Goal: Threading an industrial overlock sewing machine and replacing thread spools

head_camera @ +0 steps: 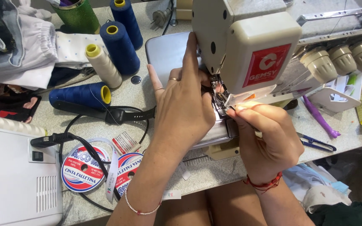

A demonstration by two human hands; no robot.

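Your left hand [183,106] lies flat against the sewing machine [239,46], fingers held together and pointing up along the front of the machine head, with the fingertips just under its lower edge and the thumb turned in toward the needle area [219,97]. Nothing is gripped in it; it braces against the machine bed.

Your right hand [265,134] comes in from below and to the right of the needle area, wrist bent, thumb and forefinger pressed together in a fine pinch just beside the presser foot. What it pinches is too fine to make out; it is probably a thread end, judged from the pose.

Step in hand, as I judge it: threading or clearing at the needle, which sits between your two hands, directly under the cream machine head. The next move calls for a steady right-hand pinch and small, exact travel, with the left hand staying as the brace.

Left of your left hand, on the table [147,98], stand and lie blue thread cones [120,48] and a cream cone [103,65]. Right of your right hand, well apart, lie small blue snips [317,143].
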